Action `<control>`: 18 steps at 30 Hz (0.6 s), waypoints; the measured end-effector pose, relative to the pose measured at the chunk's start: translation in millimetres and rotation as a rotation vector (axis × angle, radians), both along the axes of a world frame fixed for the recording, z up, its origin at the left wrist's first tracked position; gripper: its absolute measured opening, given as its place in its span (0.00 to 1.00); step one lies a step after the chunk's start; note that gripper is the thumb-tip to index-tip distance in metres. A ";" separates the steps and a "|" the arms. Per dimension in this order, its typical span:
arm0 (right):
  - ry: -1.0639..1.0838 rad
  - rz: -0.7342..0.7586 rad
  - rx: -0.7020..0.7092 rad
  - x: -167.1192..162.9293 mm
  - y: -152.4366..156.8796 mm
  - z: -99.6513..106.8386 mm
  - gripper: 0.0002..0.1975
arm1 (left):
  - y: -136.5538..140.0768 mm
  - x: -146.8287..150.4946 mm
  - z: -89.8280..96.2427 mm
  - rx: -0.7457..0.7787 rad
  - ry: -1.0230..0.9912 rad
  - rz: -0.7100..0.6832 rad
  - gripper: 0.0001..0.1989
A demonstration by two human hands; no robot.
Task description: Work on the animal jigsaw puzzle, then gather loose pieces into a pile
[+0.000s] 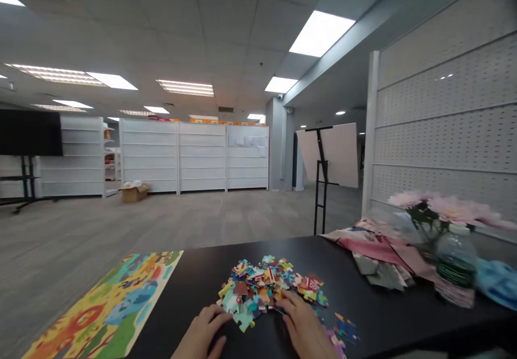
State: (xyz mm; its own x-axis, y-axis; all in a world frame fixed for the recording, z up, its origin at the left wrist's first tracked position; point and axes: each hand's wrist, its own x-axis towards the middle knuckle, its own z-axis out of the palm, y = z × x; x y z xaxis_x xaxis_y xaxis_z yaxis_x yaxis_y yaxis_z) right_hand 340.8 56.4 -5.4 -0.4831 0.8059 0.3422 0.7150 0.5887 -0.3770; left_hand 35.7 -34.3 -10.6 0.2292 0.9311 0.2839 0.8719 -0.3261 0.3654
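A loose heap of colourful jigsaw puzzle pieces lies on the black table in front of me. My left hand rests at the heap's left front edge, fingers apart, with its fingertips by a pale green piece. At the right front of the pile is my right hand, its fingers stretched over the nearest pieces. I see nothing gripped in either hand. Several blue pieces lie apart to the right, and purple pieces are partly hidden by my right wrist.
A bright illustrated sheet covers the table's left side. To the right are crumpled cloth, a plastic bottle, pink flowers and something blue. Beyond the table stand an easel and white shelving.
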 end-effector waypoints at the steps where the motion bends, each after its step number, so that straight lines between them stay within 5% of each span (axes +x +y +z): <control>1: 0.054 -0.013 0.026 2.2 -1.9 0.4 0.23 | -2.4 0.7 0.0 0.015 -0.006 0.021 0.22; 9: 0.179 -0.004 0.140 -3.8 -19.1 18.1 0.17 | -8.0 1.8 -6.9 0.004 0.151 0.214 0.27; 14: 0.196 -0.213 0.168 37.0 -30.7 27.7 0.14 | 3.4 -8.9 -22.8 0.012 0.193 0.224 0.28; 18: 0.010 -0.406 -0.065 91.3 -45.8 5.2 0.34 | 11.1 -19.0 -39.8 0.015 0.200 0.203 0.29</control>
